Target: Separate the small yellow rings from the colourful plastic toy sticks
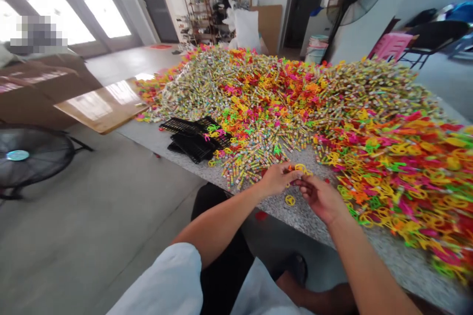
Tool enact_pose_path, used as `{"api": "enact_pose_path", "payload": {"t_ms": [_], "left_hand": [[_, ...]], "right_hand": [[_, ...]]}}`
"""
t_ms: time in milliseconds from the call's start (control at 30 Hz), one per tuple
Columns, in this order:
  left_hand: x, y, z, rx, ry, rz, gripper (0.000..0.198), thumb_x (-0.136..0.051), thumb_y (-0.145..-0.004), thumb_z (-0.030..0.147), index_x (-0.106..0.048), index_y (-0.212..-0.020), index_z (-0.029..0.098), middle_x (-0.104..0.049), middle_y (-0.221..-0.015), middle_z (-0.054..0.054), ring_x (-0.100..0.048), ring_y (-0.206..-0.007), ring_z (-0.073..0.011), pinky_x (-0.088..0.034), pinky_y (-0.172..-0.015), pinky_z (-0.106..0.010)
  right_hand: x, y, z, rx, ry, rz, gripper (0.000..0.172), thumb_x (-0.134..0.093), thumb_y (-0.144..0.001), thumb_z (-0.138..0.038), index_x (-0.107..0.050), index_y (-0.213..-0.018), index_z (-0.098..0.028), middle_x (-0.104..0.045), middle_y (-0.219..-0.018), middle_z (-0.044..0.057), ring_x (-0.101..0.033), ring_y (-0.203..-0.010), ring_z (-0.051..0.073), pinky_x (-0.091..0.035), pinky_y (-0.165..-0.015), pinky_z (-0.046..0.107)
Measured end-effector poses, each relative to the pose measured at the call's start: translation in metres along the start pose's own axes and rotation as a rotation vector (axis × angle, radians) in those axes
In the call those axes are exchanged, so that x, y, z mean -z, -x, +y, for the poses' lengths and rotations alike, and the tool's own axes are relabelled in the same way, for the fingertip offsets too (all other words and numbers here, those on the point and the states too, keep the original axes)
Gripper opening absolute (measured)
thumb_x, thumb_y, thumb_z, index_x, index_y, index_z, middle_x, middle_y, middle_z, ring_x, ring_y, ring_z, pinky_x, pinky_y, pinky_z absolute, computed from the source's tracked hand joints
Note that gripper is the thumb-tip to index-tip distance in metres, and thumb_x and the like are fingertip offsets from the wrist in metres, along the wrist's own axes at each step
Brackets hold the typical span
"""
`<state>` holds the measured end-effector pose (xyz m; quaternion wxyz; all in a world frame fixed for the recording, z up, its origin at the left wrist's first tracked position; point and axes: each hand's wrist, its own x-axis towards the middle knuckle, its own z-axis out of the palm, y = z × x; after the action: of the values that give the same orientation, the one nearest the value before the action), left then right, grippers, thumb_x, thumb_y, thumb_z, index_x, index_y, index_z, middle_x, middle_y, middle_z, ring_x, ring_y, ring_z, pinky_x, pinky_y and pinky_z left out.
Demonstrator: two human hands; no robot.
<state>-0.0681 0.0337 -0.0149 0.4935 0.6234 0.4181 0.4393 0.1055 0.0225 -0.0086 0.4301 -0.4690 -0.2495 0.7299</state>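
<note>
Over the front edge of a speckled grey table, my left hand and my right hand meet, fingertips nearly touching. A yellow plastic piece shows between them. My left fingers are pinched at its left side, and my right fingers are closed at its lower right; which fingers bear it is hard to tell. A loose yellow wheel-shaped piece lies on the table just below. Behind my left hand are many small printed tubes. To the right of my right hand rises a heap of bright plastic pieces.
Black plastic grids lie stacked near the table's left edge. A large mound of tubes covers the back. A wooden board juts out at the left, above a floor fan. A person's bare leg and shoe show under the table.
</note>
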Motion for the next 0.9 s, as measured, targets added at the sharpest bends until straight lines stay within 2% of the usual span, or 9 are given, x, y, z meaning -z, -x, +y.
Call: {"api": "enact_pose_path", "payload": {"t_ms": [100, 233, 400, 500, 600, 700, 733, 833, 900], "left_hand": [[-0.001, 0.001, 0.002, -0.02, -0.037, 0.027, 0.04, -0.065, -0.088, 0.057, -0.072, -0.091, 0.018, -0.067, -0.084, -0.003, -0.061, -0.079, -0.0155, -0.046, -0.072, -0.027], [-0.006, 0.002, 0.013, -0.075, -0.014, 0.026, 0.039, -0.065, -0.088, 0.056, -0.072, -0.083, 0.018, -0.067, -0.079, -0.005, -0.061, -0.076, -0.0161, -0.047, -0.07, -0.028], [-0.016, 0.007, 0.019, -0.128, -0.049, 0.065, 0.036, -0.064, -0.091, 0.051, -0.07, -0.077, 0.019, -0.066, -0.077, -0.004, -0.059, -0.074, -0.0153, -0.047, -0.07, -0.028], [-0.012, 0.003, 0.015, -0.103, -0.074, 0.031, 0.032, -0.066, -0.089, 0.05, -0.071, -0.087, 0.019, -0.068, -0.085, -0.005, -0.06, -0.08, -0.0157, -0.048, -0.074, -0.028], [0.022, -0.019, 0.016, -0.098, -0.109, 0.092, 0.034, -0.071, -0.086, 0.047, -0.067, -0.105, 0.019, -0.069, -0.098, -0.006, -0.063, -0.087, -0.0163, -0.049, -0.08, -0.029], [0.083, -0.056, 0.023, -0.089, -0.321, 0.397, 0.028, -0.06, -0.093, 0.044, -0.065, -0.103, 0.018, -0.07, -0.097, -0.006, -0.063, -0.088, -0.017, -0.048, -0.083, -0.03], [0.106, -0.068, 0.024, -0.051, -0.43, 0.472, 0.027, -0.057, -0.094, 0.041, -0.067, -0.1, 0.018, -0.07, -0.096, -0.007, -0.063, -0.088, -0.018, -0.048, -0.084, -0.03], [0.163, -0.095, 0.024, 0.175, -0.758, 0.449, 0.026, -0.053, -0.094, 0.035, -0.07, -0.092, 0.016, -0.072, -0.09, -0.01, -0.065, -0.087, -0.0226, -0.046, -0.081, -0.032], [0.185, -0.103, 0.021, 0.279, -0.926, 0.393, 0.027, -0.054, -0.093, 0.033, -0.072, -0.093, 0.013, -0.072, -0.096, -0.015, -0.064, -0.095, -0.0264, -0.045, -0.084, -0.034]], "right_hand": [[0.004, -0.001, -0.008, -0.131, -0.066, -0.014, 0.012, -0.075, -0.075, -0.014, -0.072, -0.086, -0.017, -0.072, -0.074, 0.004, -0.061, -0.054, 0.009, -0.054, -0.046, 0.015], [0.006, 0.003, -0.021, -0.167, -0.115, -0.043, 0.012, -0.072, -0.072, -0.008, -0.071, -0.08, -0.018, -0.068, -0.071, 0.003, -0.055, -0.049, 0.007, -0.051, -0.042, 0.013], [-0.001, 0.017, -0.016, -0.016, -0.078, -0.021, 0.009, -0.075, -0.071, -0.015, -0.071, -0.079, -0.018, -0.066, -0.07, 0.003, -0.052, -0.048, 0.007, -0.047, -0.038, 0.016], [-0.007, 0.024, -0.011, 0.084, -0.009, -0.017, 0.014, -0.079, -0.071, -0.024, -0.072, -0.082, -0.018, -0.066, -0.07, 0.002, -0.054, -0.049, 0.009, -0.047, -0.04, 0.018], [0.001, 0.023, -0.038, 0.218, 0.169, 0.069, 0.02, -0.082, -0.071, -0.031, -0.073, -0.083, -0.019, -0.068, -0.069, 0.002, -0.057, -0.05, 0.012, -0.048, -0.041, 0.022], [0.032, 0.02, -0.106, 0.49, 0.159, 0.304, 0.009, -0.079, -0.071, -0.024, -0.074, -0.077, -0.021, -0.07, -0.07, 0.003, -0.058, -0.05, 0.011, -0.047, -0.043, 0.022], [0.045, 0.02, -0.133, 0.585, 0.083, 0.313, 0.004, -0.075, -0.074, -0.021, -0.074, -0.077, -0.023, -0.073, -0.078, 0.005, -0.059, -0.054, 0.011, -0.047, -0.044, 0.022], [0.076, 0.019, -0.201, 0.714, -0.071, 0.195, 0.015, -0.063, -0.085, -0.024, -0.074, -0.077, -0.03, -0.075, -0.116, 0.006, -0.063, -0.061, 0.012, -0.043, -0.04, 0.026], [0.079, 0.014, -0.218, 0.732, -0.075, 0.192, 0.017, -0.061, -0.088, -0.025, -0.074, -0.078, -0.029, -0.072, -0.124, 0.007, -0.064, -0.062, 0.013, -0.042, -0.039, 0.027]]}}
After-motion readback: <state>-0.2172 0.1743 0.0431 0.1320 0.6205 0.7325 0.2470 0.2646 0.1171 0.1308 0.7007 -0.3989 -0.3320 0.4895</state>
